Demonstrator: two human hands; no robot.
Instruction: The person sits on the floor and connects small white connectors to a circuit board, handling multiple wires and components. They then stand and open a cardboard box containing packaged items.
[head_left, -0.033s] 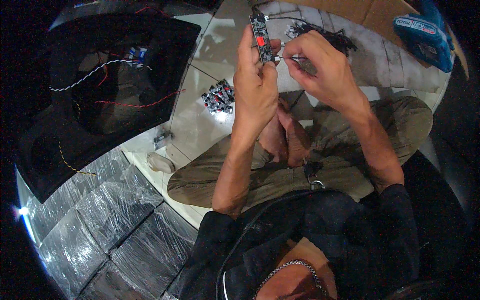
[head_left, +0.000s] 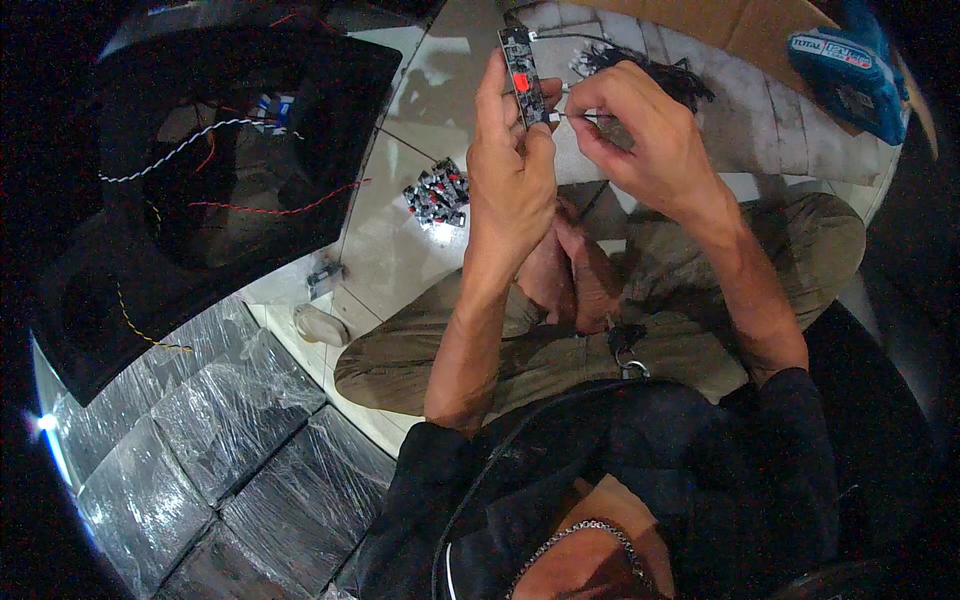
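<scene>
Left grip: the left hand (head_left: 515,165), upper centre of the frame, is closed part-way around a narrow black circuit board (head_left: 519,62), thumb at its lower end and fingers along its left side and behind it.
Right grip: the right hand (head_left: 640,135), just right of it, pinches a thin dark wire (head_left: 590,117) between thumb and forefinger, the other fingers curled in.
Circuit board: tilted slightly from vertical at upper centre, with a red part (head_left: 520,81) midway along its face.
White plug: a small connector (head_left: 557,117) on the wire, at the board's lower right edge; whether it is seated cannot be told.
Cable bundle: dark cables (head_left: 685,82) with white ends, behind and right of the right hand, on a worn whitish sheet (head_left: 800,135).
Spare boards: a cluster of similar boards (head_left: 437,193) on the tiled floor (head_left: 390,240), left of the left hand.
Legs: folded, in brown trousers (head_left: 420,365), across the centre.
Black panel: a large moulded piece (head_left: 335,85) at upper left, with twisted white (head_left: 185,152), red (head_left: 270,209) and yellow (head_left: 128,318) wires.
Upper right: cardboard (head_left: 740,20) and a teal power tool (head_left: 855,70).
Lower left: plastic-wrapped dark blocks (head_left: 230,430).
</scene>
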